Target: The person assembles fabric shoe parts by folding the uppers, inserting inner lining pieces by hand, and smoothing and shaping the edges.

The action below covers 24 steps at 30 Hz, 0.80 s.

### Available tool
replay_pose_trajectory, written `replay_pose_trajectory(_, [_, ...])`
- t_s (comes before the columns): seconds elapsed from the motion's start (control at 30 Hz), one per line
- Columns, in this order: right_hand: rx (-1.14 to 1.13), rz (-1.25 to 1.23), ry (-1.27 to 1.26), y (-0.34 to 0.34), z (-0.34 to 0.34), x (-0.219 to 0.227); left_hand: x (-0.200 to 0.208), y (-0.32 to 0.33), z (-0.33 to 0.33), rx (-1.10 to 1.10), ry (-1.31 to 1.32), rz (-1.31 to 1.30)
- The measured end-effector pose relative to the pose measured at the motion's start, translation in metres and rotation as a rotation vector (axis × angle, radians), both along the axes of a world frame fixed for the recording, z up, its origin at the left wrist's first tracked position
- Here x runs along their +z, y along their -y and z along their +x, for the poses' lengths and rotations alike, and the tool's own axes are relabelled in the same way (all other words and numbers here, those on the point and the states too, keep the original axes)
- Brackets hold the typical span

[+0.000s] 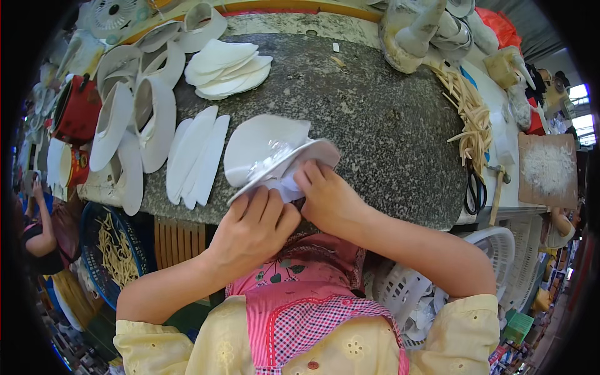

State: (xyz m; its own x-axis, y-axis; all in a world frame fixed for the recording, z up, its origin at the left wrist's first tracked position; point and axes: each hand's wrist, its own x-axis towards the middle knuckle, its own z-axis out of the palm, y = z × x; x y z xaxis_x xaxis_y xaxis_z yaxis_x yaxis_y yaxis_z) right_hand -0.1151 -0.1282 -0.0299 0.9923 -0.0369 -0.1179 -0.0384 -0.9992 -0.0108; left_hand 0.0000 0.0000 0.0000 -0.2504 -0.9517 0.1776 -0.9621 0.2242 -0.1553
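A white shoe upper (pixel 253 147) is held over the front of the speckled stone tabletop (pixel 381 125), its opening facing me. Clear shiny film or glue glints on its side. My left hand (pixel 257 222) pinches the lower left part of its edge, fingertips curled inside. On the other side my right hand (pixel 331 197) grips the edge, its fingers bent into the opening. White lining shows between the two hands. Left of the upper lie several long white insole-shaped pieces (pixel 197 156). Farther back sits a fanned stack of rounded white pieces (pixel 228 65).
Several white shoe uppers (pixel 156 119) crowd the left side, near a red container (pixel 78 109). Pale strips (pixel 465 112) are heaped at the right edge, with black-handled scissors (pixel 475 190) and a hammer (pixel 498 194) below. Shoe lasts (pixel 412 37) stand at the back.
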Motion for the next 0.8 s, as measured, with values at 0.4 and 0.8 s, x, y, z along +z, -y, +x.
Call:
replay_pose_trajectory(0.4, [0.005, 0.181, 0.524, -0.009, -0.023, -0.023, -0.048, -0.036, -0.006, 0.074, -0.007, -0.191])
replay_pose_trajectory(0.8, [-0.123, 0.362, 0.402, -0.009, -0.025, -0.015, -0.039, -0.035, 0.000, -0.005, -0.032, -0.093])
